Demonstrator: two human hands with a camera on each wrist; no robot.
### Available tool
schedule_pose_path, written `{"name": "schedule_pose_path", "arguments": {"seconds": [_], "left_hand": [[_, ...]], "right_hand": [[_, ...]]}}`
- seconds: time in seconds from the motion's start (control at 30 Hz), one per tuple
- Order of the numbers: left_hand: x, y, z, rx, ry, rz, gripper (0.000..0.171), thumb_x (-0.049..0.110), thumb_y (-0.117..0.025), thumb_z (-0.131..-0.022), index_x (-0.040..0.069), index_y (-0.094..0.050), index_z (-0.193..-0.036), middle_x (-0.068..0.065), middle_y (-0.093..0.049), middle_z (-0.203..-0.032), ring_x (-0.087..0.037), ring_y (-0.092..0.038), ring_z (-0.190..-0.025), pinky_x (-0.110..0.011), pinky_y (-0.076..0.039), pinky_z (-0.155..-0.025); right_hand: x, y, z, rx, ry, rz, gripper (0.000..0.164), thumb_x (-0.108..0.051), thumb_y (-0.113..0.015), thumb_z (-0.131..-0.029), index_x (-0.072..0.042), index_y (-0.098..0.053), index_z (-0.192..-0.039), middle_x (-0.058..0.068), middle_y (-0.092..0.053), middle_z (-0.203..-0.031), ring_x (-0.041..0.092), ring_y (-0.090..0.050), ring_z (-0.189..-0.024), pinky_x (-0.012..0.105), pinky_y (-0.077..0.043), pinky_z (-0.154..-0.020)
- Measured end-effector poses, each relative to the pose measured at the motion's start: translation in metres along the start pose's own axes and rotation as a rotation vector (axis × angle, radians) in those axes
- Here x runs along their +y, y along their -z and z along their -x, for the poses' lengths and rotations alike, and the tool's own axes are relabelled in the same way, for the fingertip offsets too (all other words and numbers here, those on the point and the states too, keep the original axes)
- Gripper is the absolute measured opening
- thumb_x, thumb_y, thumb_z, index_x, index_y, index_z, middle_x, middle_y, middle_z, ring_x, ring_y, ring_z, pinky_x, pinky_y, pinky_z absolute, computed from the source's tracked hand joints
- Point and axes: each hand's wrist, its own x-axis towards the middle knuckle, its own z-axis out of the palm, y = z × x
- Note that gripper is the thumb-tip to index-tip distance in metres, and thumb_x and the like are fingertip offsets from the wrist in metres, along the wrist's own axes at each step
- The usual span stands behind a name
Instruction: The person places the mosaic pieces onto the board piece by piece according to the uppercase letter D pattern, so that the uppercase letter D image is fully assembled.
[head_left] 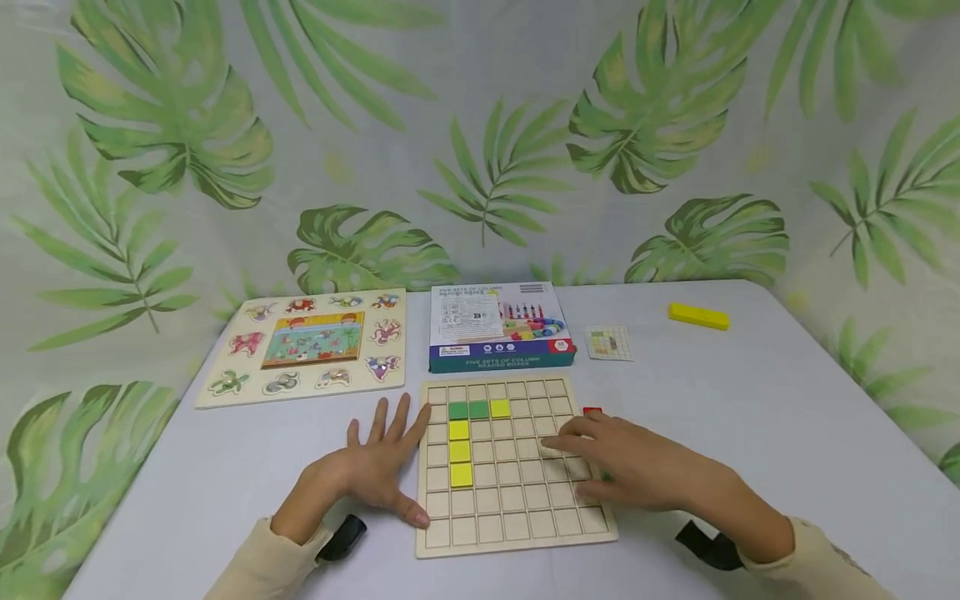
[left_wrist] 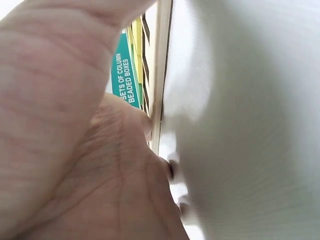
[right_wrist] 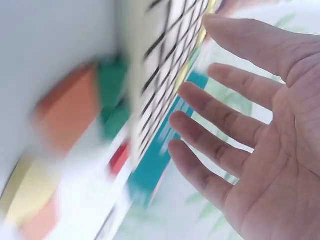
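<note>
Although your pale wooden grid board [head_left: 515, 527] on the white counter [head_left: 795, 400] holds six green and yellow square tiles [head_left: 460, 451], a loose red piece [head_left: 592, 410] beside it suggests more placing remains. Your spread left hand [head_left: 375, 468] and relaxed right hand [head_left: 637, 462] grip nothing.

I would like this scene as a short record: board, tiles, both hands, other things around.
Board: pale wooden grid board
Tiles on it: two green square tiles, four yellow square tiles
Left hand: fingers spread, at the board's left edge
Right hand: over the board's right side, grip empty
Behind board: printed cardboard box with teal front
Back left: pale wooden sea-animal puzzle
Back right: small white pattern card, long yellow block
</note>
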Motion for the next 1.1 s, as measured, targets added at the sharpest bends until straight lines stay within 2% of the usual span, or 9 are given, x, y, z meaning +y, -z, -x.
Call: {"name": "schedule_pose_path", "arguments": {"seconds": [0.23, 0.3, 0.53, 0.77, 0.93, 1.1], "left_hand": [[0.005, 0.003, 0.001, -0.001, 0.02, -0.017, 0.143, 0.064, -0.086, -0.061, 0.013, 0.002, -0.162, -0.021, 0.014, -0.167, -0.048, 0.019, -0.15, -0.078, 0.006, -0.11], [0.005, 0.003, 0.001, -0.001, 0.02, -0.014, 0.143, 0.064, -0.086, -0.062, 0.012, 0.003, -0.162, -0.021, 0.015, -0.166, -0.048, 0.019, -0.15, -0.078, 0.006, -0.11], [0.002, 0.0, 0.0, -0.009, 0.016, 0.008, 0.143, 0.064, -0.084, -0.064, 0.01, 0.004, -0.161, -0.021, 0.016, -0.166, -0.047, 0.02, -0.15, -0.079, 0.008, -0.109], [0.001, -0.001, 0.001, -0.012, 0.013, 0.01, 0.141, 0.064, -0.083, -0.066, 0.01, 0.005, -0.161, -0.02, 0.017, -0.166, -0.046, 0.022, -0.15, -0.078, 0.009, -0.109], [0.002, 0.001, 0.0, -0.019, 0.016, 0.016, 0.141, 0.064, -0.084, -0.065, 0.01, 0.004, -0.161, -0.02, 0.017, -0.166, -0.046, 0.022, -0.15, -0.078, 0.01, -0.109], [0.004, 0.003, 0.001, -0.023, 0.013, 0.012, 0.141, 0.063, -0.084, -0.065, 0.008, 0.003, -0.161, -0.021, 0.016, -0.166, -0.047, 0.022, -0.15, -0.078, 0.009, -0.109]], "right_hand": [[0.04, 0.003, 0.036, 0.019, -0.162, -0.008, 0.055, -0.033, -0.08, -0.085, -0.022, -0.062, -0.136, -0.004, -0.06, -0.132, 0.021, -0.055, -0.12, 0.045, -0.053, -0.097], [0.047, 0.003, 0.044, 0.021, -0.183, -0.005, 0.054, -0.032, -0.081, -0.083, -0.023, -0.064, -0.133, -0.004, -0.062, -0.129, 0.02, -0.056, -0.115, 0.044, -0.054, -0.094], [0.067, -0.001, 0.059, -0.018, -0.285, -0.049, 0.052, -0.027, -0.083, -0.08, -0.023, -0.065, -0.129, 0.0, -0.063, -0.129, 0.027, -0.059, -0.117, 0.048, -0.055, -0.094], [0.075, -0.002, 0.062, -0.02, -0.271, -0.072, 0.044, -0.025, -0.081, -0.083, -0.022, -0.068, -0.126, -0.001, -0.063, -0.126, 0.026, -0.061, -0.115, 0.048, -0.054, -0.094], [0.076, -0.004, 0.063, -0.009, -0.219, -0.072, 0.032, -0.019, -0.08, -0.084, -0.025, -0.073, -0.115, -0.009, -0.063, -0.114, 0.015, -0.061, -0.101, 0.039, -0.057, -0.087], [0.074, -0.006, 0.061, -0.01, -0.233, -0.105, 0.027, -0.018, -0.081, -0.084, -0.027, -0.074, -0.108, -0.014, -0.063, -0.104, 0.008, -0.057, -0.091, 0.032, -0.057, -0.082]]}}
